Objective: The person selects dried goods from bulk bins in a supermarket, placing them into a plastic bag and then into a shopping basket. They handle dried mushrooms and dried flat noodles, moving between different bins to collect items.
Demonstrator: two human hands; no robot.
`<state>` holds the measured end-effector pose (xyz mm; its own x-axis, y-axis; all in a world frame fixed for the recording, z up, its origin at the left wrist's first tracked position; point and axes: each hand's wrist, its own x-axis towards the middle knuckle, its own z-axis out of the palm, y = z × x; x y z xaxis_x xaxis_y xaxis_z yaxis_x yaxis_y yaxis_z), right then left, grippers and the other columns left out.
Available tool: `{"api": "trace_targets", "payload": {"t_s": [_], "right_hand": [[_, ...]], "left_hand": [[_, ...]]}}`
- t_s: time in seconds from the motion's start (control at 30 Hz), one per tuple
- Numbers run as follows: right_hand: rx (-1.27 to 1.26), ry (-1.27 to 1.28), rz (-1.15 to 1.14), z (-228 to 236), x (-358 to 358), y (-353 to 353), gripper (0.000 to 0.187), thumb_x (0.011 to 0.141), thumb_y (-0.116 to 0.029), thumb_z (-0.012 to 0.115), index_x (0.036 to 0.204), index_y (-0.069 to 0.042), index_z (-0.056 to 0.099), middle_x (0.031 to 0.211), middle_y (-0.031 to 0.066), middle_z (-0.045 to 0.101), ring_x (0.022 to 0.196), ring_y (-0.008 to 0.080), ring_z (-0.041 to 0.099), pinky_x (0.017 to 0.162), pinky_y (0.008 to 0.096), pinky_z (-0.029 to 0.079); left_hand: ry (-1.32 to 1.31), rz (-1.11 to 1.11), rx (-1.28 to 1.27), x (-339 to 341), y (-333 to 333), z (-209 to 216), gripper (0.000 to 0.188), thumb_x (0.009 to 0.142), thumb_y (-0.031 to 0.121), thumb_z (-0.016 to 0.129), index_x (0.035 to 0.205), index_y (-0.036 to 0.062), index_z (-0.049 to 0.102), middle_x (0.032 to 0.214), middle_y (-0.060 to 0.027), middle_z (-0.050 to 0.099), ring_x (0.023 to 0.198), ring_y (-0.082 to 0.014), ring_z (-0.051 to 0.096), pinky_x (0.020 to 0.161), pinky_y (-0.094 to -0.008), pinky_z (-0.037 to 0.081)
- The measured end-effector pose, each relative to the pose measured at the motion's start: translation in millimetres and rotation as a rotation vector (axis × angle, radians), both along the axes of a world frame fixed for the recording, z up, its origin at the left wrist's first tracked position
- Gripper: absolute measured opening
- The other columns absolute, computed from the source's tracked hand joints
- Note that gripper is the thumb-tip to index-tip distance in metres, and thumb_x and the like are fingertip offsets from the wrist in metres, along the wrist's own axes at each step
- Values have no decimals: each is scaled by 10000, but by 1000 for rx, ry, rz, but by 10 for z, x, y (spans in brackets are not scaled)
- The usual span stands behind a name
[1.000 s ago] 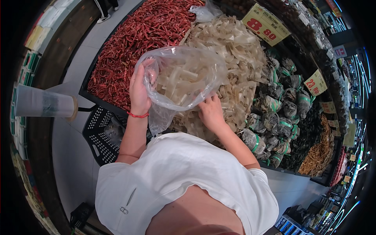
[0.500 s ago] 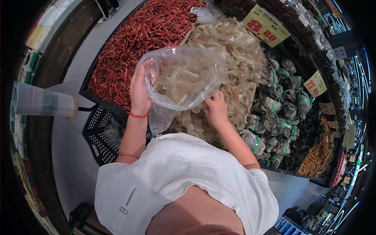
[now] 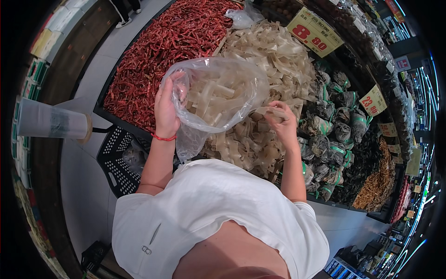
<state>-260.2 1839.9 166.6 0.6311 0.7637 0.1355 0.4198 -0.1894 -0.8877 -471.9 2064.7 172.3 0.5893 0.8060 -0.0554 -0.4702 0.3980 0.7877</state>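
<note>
My left hand (image 3: pixel 166 106), with a red cord on its wrist, grips the left rim of a clear plastic bag (image 3: pixel 218 124). The bag's wide mouth is spread over a heap of translucent beige dried starch noodle strips (image 3: pixel 278 60). Strips show within the bag's mouth; whether they lie inside it or beneath the film, I cannot tell. Just right of the bag, my right hand (image 3: pixel 284 122) is closed on a pale noodle strip (image 3: pixel 271 110), pinched between thumb and fingers. The strip's left end is close to the bag's rim.
Dried red chillies (image 3: pixel 172 42) are heaped at the left. To the right lie dark bundles tied with green bands (image 3: pixel 344 128) and thin golden-brown dried strands (image 3: pixel 377 179). A black perforated basket (image 3: pixel 118 153) and a plastic bag roll (image 3: pixel 53 118) stand left. Price signs (image 3: pixel 316 32) line the back.
My right hand has moved right and slightly up, away from the bag's rim, and a noodle strip now shows in its fingers. My left hand and the bag stay nearly still.
</note>
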Motion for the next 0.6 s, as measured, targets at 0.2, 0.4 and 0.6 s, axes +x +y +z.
{"api": "trace_targets", "payload": {"t_s": [0.2,0.4,0.6], "right_hand": [[241,279,-221,138,290,-184,268,760,-1,709,1020,3,646,1052,51,623,883,124,595,742,259,495],[576,462,-54,459,98,144,290,756,43,673,1041,4,638,1101,75,606,904,159,604,702,286,511],[478,248,269,580,-229,854,320,672,66,682,972,-46,687,1155,95,554,1053,200,538,818,315,473]], "left_hand": [[20,9,10,21,-20,23,349,997,312,381,1139,51,564,646,25,454,573,-32,378,506,-183,292],[27,-17,-22,40,-53,38,345,997,309,384,1128,47,567,635,24,466,554,-32,386,504,-182,301],[2,-43,-2,19,-57,52,351,1000,304,375,1144,35,549,632,20,473,544,-34,396,492,-183,307]]}}
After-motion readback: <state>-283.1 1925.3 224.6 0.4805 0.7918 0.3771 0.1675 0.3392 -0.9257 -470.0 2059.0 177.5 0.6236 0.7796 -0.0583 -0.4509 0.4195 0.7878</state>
